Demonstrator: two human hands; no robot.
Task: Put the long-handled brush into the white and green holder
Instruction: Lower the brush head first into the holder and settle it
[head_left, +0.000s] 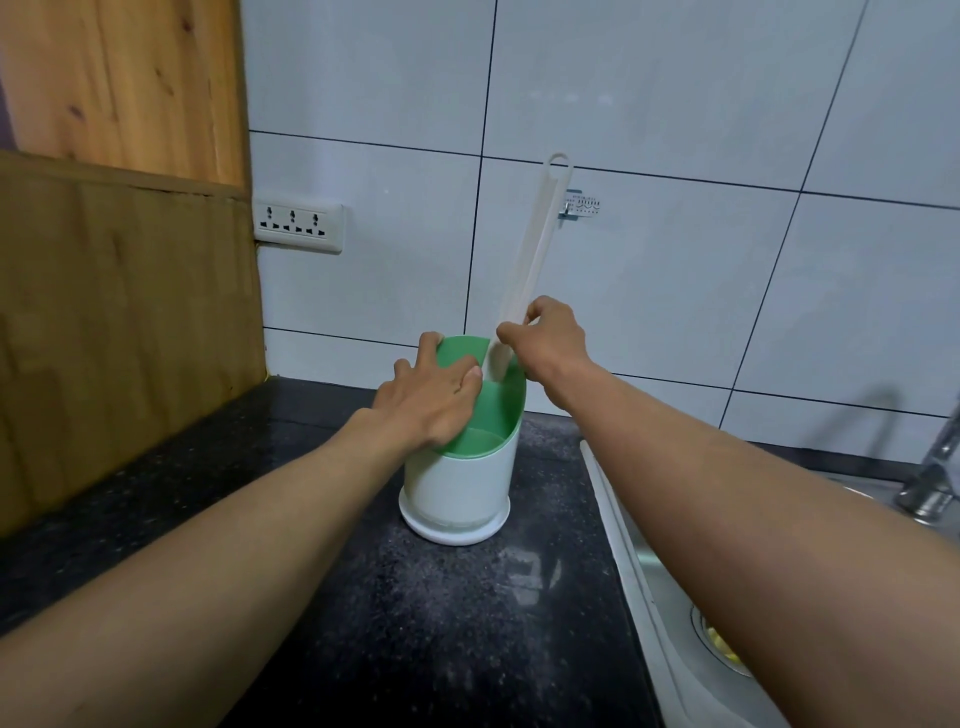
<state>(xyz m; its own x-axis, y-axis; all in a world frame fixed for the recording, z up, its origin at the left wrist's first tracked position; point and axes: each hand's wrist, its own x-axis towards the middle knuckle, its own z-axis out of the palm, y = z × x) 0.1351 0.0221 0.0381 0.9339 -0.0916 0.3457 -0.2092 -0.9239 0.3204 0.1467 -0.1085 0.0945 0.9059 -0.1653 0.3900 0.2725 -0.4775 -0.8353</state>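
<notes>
The white and green holder (462, 483) stands upright on the dark counter, white outside with a green liner and a white saucer base. My left hand (431, 400) grips its near-left rim, thumb inside the green liner. The long-handled brush (535, 244) is white with a loop at its top end; it leans up to the right against the tiled wall, its lower end inside the holder and hidden there. My right hand (545, 338) pinches the handle just above the holder's rim.
A steel sink (691, 597) with a drain and a tap (935, 478) lies to the right. A wooden panel (119, 322) stands at the left. A wall socket (298, 226) and a small hook (579, 205) sit on the tiles behind.
</notes>
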